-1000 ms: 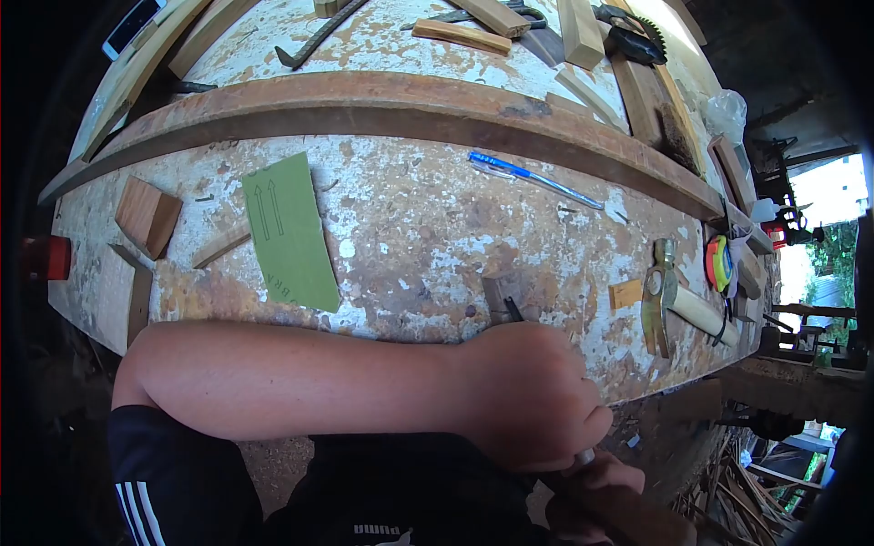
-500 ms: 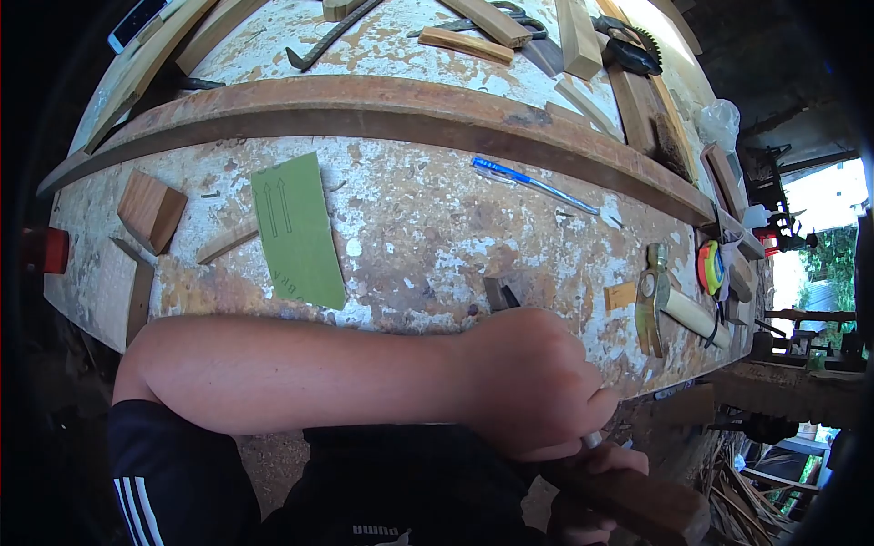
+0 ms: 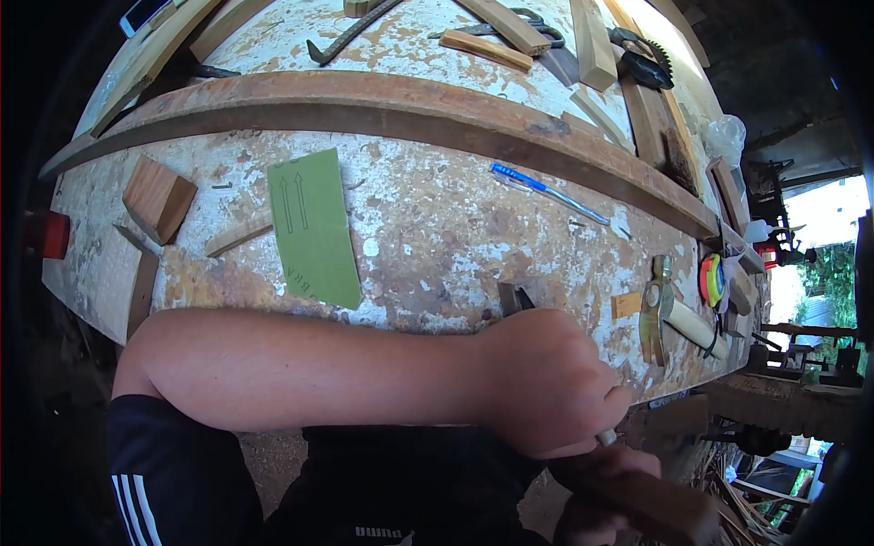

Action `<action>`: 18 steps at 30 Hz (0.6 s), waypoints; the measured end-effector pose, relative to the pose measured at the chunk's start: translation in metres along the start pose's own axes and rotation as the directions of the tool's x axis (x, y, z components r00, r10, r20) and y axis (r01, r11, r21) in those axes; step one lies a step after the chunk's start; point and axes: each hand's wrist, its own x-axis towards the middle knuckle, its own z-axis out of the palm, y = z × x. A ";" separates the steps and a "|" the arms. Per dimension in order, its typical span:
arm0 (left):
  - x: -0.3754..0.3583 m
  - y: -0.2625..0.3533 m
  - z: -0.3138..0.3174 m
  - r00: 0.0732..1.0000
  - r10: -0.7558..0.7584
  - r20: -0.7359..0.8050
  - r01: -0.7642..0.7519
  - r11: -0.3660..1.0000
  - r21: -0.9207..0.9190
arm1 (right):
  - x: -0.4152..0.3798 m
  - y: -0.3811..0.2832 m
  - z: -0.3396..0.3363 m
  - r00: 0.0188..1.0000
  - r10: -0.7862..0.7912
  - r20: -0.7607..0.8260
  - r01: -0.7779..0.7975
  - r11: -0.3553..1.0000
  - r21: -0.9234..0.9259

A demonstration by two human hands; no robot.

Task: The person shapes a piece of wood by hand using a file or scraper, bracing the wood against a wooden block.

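Note:
My left hand (image 3: 551,382) reaches across from the left and is closed in a fist near the bench's front edge. A small pale tip (image 3: 606,438) shows below its fingers; the rest of what it grips is hidden. Under and beyond it, my right hand (image 3: 628,462) is wrapped round a brown wooden block (image 3: 669,511), low in front of my body and partly blurred. Just past my left knuckles, a dark flat metal piece (image 3: 515,298) lies on the bench, partly covered by the hand.
On the worn bench (image 3: 428,237) lie green sandpaper (image 3: 316,232), a blue pen (image 3: 546,193), a claw hammer (image 3: 657,309), a tape measure (image 3: 712,280) and wood blocks (image 3: 158,202). A long wooden beam (image 3: 382,107) crosses behind them. Scissors (image 3: 537,35) and a bent metal bar (image 3: 350,35) lie farther back.
The whole view has shifted slightly, so the bench things sit a little farther right. Both hands also appear slightly farther right, with the same holds.

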 end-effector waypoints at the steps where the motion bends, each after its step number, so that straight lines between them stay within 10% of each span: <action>1: 0.000 -0.001 0.002 1.000 0.004 -0.010 -0.004 1.000 0.009 | 0.006 -0.004 0.011 0.995 0.063 -0.076 -0.089 0.905 -0.416; 2: 0.001 -0.001 0.002 1.000 0.011 -0.018 -0.011 1.000 0.013 | 0.001 0.005 0.038 0.921 -0.033 -0.387 -0.126 0.916 -0.380; 5: 0.002 0.000 -0.001 1.000 0.002 -0.012 -0.002 1.000 0.001 | -0.014 -0.002 -0.011 0.999 -0.008 0.037 -0.005 0.940 0.342; 6: 0.001 0.002 0.001 0.999 -0.011 -0.030 0.010 1.000 -0.013 | -0.014 0.019 -0.017 0.956 -0.258 0.137 0.173 0.878 0.447; 9: 0.004 0.001 0.002 0.999 -0.003 -0.044 0.003 1.000 -0.007 | 0.010 0.009 0.031 0.944 -0.167 -0.285 0.097 0.965 -0.244; 13: 0.001 0.001 0.001 1.000 -0.027 -0.011 0.027 0.999 0.030 | 0.005 -0.015 0.030 0.860 0.111 -0.499 -0.104 0.994 0.041; 17: 0.005 0.000 0.001 0.999 -0.029 -0.016 0.030 0.998 0.047 | -0.005 -0.009 0.012 0.915 0.160 -0.370 -0.057 0.961 0.272; 18: 0.004 0.000 0.001 0.999 -0.029 -0.019 0.030 0.998 0.053 | 0.007 -0.006 0.027 0.902 -0.041 -0.429 0.200 0.921 0.333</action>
